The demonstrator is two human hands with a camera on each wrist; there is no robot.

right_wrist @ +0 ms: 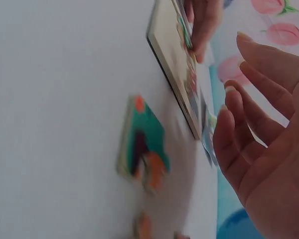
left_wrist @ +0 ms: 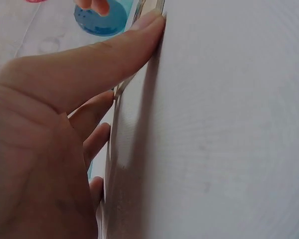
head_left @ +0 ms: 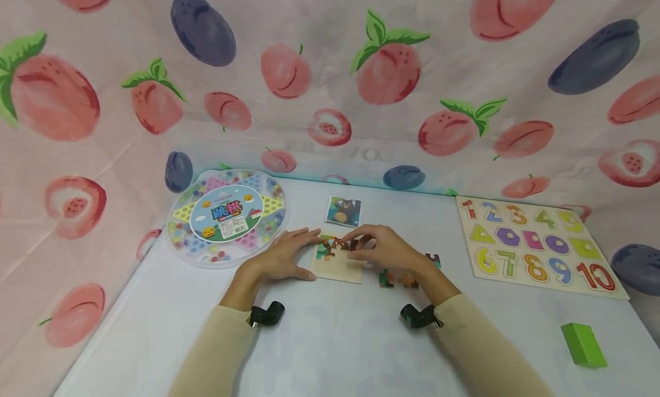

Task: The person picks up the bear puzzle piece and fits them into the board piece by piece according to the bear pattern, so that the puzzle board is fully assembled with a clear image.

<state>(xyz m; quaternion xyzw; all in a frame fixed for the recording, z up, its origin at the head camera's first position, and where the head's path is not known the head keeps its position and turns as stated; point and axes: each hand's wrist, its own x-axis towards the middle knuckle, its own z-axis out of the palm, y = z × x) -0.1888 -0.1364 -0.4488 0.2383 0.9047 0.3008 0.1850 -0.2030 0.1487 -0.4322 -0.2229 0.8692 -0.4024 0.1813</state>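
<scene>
Head view first: where is the puzzle board (head_left: 335,269) sitting, and which hand is lying nearer?

Both are working close to it. The left hand (head_left: 285,254) is bracing it from the left: its straight thumb is pressing at the near edge while the fingers are reaching over the far part.

So that hand isn't clenching?

No, it's spanning the board, thumb and fingers standing well apart. The right hand (head_left: 389,248) is hovering over the board's far right part, its fingers bending loosely; the right wrist view isn't showing any piece between the tips.

And which way is the bare wood lying from those fingertips?

Leftward and toward the person. The fitted pieces (head_left: 329,247) are running along the far side, just short of the picture card (head_left: 343,211).

What about the loose pieces (head_left: 384,279)?

They're lying to the board's right, so the right hand is being the nearer one, I'd judge.

Is any long axis showing?

The board is looking almost square, slightly turned. The nearest loose piece is blurring in the right wrist view, so I'm not managing to tell its axis.
</scene>
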